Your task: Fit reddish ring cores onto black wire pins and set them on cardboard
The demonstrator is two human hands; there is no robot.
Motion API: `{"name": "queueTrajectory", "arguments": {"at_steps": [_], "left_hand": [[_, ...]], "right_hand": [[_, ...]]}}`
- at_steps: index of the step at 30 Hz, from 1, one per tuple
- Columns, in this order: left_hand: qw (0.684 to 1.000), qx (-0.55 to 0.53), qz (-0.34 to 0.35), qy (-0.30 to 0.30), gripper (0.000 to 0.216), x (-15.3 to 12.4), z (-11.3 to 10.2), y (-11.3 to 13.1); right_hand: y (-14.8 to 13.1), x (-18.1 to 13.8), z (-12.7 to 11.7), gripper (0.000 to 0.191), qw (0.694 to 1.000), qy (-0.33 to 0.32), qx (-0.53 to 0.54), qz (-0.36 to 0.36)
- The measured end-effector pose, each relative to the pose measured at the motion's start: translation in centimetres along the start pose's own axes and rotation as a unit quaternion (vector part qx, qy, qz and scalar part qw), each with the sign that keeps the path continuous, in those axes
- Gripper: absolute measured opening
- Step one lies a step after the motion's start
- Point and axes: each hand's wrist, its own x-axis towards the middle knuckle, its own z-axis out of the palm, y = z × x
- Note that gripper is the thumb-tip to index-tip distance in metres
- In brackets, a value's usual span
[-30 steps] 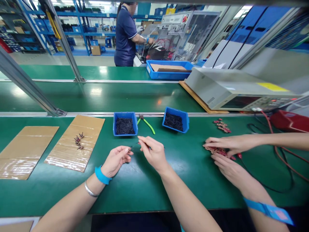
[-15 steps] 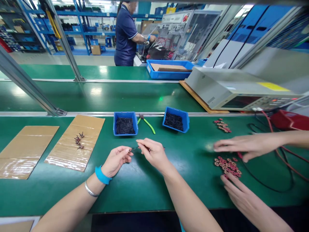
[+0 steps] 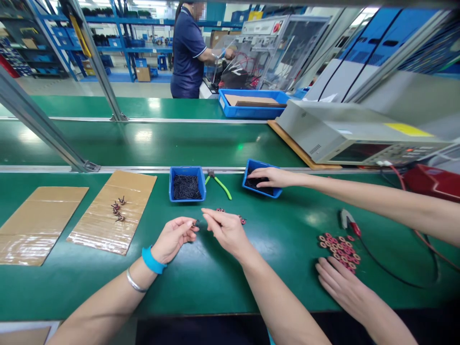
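My left hand (image 3: pixel 177 235) is closed in a pinch on a small ring with dark wire (image 3: pixel 195 224), partly covered by the fingertips. Just to the right, my right hand (image 3: pixel 227 231) has thumb and forefinger pressed together, a small gap from the wire's end; whatever is between those fingers is too small to make out. Small reddish rings (image 3: pixel 242 220) lie beside its knuckles. Beyond my hands stand a left blue bin (image 3: pixel 187 197) and a right blue bin (image 3: pixel 276 177), both with short black pieces. Green-handled pliers (image 3: pixel 223 187) rest between the bins.
A co-worker's hand (image 3: pixel 268 177) reaches into the right bin; the other (image 3: pixel 347 287) rests by a pile of pink rings (image 3: pixel 339 249). Nearby lies a red-sleeved clip (image 3: pixel 348 221) on a cable. Wired rings (image 3: pixel 117 208) sit on cardboard (image 3: pixel 104 235). A bench instrument (image 3: pixel 359 129) stands at right.
The wire no longer spans my two hands; my right fingers have come off its end. The co-worker's upper hand has moved from beside the rings into the right bin, uncovering the clip.
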Motion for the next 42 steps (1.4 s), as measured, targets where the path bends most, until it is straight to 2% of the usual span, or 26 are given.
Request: {"name": "queueTrajectory", "arguments": {"at_steps": [3,5,10,13,18,26,30,33,37,42], "left_hand": [[1.000,-0.008,-0.001,0.007,0.032,0.0,0.1,0.0],[0.999,-0.018,0.009,0.027,0.033,0.0,0.1,0.2],[0.989,-0.064,0.074,0.113,0.031,0.8,-1.1,1.1],[0.981,-0.084,0.101,0.141,0.031,1.3,-1.9,1.8],[0.984,-0.085,0.092,0.123,0.030,1.2,-1.9,1.8],[0.992,-0.060,0.075,0.078,0.031,0.6,-1.1,1.4],[0.994,-0.052,0.070,0.069,0.032,0.4,-0.9,1.3],[0.994,-0.049,0.068,0.069,0.032,0.4,-0.8,1.1],[0.993,-0.055,0.069,0.072,0.032,0.7,-1.1,1.0],[0.991,-0.072,0.078,0.085,0.030,1.0,-1.4,1.0]], "right_hand": [[0.5,0.5,-0.6,0.045,0.980,-0.022,0.121,0.155],[1.0,0.8,-0.7,0.047,0.967,-0.057,0.156,0.195],[1.8,0.9,-0.2,0.035,0.962,-0.117,0.156,0.191],[1.6,0.7,0.1,0.030,0.965,-0.122,0.148,0.182],[0.7,0.7,0.6,0.022,0.970,-0.115,0.150,0.152],[-0.1,2.5,2.8,0.037,0.966,-0.100,0.178,0.161],[-0.1,2.6,3.8,0.034,0.971,-0.093,0.163,0.151],[0.5,2.8,3.4,0.034,0.976,-0.069,0.139,0.153],[1.8,3.0,1.4,0.039,0.980,-0.041,0.106,0.166],[1.4,1.0,-0.7,0.029,0.988,-0.082,0.032,0.130]]}}
